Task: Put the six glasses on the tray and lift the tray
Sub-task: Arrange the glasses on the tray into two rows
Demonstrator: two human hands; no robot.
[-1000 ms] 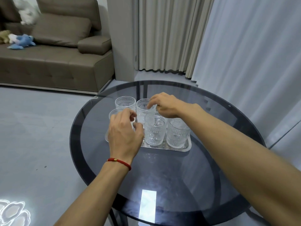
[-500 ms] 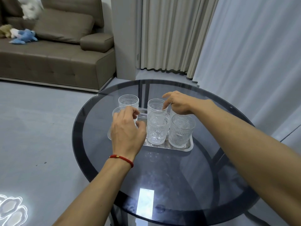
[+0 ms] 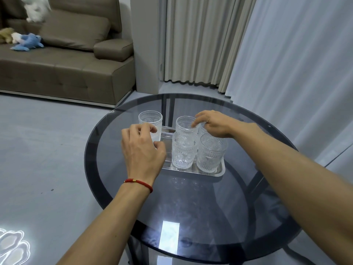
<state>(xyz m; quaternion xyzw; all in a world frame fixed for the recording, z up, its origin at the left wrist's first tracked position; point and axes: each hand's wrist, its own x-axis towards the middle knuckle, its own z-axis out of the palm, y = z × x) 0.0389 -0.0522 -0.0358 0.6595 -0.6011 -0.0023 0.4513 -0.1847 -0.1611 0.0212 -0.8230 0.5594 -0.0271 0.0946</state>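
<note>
Here the metal tray point(image 3: 219, 172) sits on the round smoked-glass table point(image 3: 191, 203), carrying patterned clear glasses: two stand in its near row, the near middle glass point(image 3: 183, 149) and the near right glass point(image 3: 211, 153), and a far middle glass point(image 3: 186, 123) stands behind them. The right hand point(image 3: 214, 124) hovers over the far right corner, fingers curled loosely above a glass mostly hidden beneath it; whether they touch it I cannot tell. The left hand point(image 3: 142, 150) covers the tray's left end, fingers bent as if around a glass hidden behind it, though the grasp itself is not visible. A red string bracelet point(image 3: 138, 183) circles that wrist. One far left glass point(image 3: 150, 121) stands just beyond the left fingertips, and whether it is on the tray cannot be told. Beyond the table lie grey floor, a brown sofa point(image 3: 66, 73) with a blue plush toy point(image 3: 28, 42), and pale curtains point(image 3: 200, 41)
</note>
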